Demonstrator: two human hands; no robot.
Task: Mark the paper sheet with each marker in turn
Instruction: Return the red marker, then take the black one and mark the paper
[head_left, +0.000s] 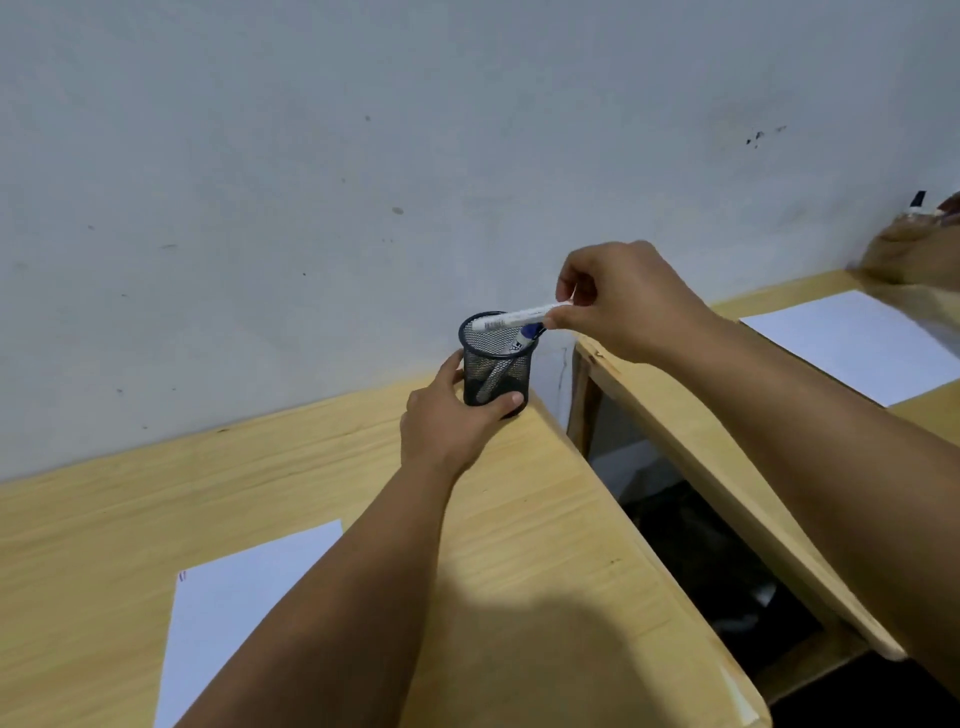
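- At the far left we see a pale wooden desk (260, 483) set against a grey-white wall (363, 156).
- On its near part lies a white paper sheet (234, 597), flat, with a small red mark (182, 575) at its upper left corner; our left forearm crosses over the sheet's right side.
- Further right, our left hand (447, 421) wraps around the lower part of a black mesh pen cup (497, 364), thumb on the near side and fingers curled round the far side, gripping it where it stands upright near the desk's back right corner.
- Inside the cup we make out a blue-capped marker (525, 335) leaning against the rim, and at least one more grey barrel lower down; we cannot tell how many there are.
- Just above the cup's rim, our right hand (623, 306) pinches one end of a white marker (514, 318) between thumb and fingertips; its barrel lies nearly level across the cup's mouth.
- Right of a dark gap stands a second desk (727, 441) bearing another white sheet (857, 343).
- At the far right edge, another person's hand (914, 254), blurred, is near the wall.
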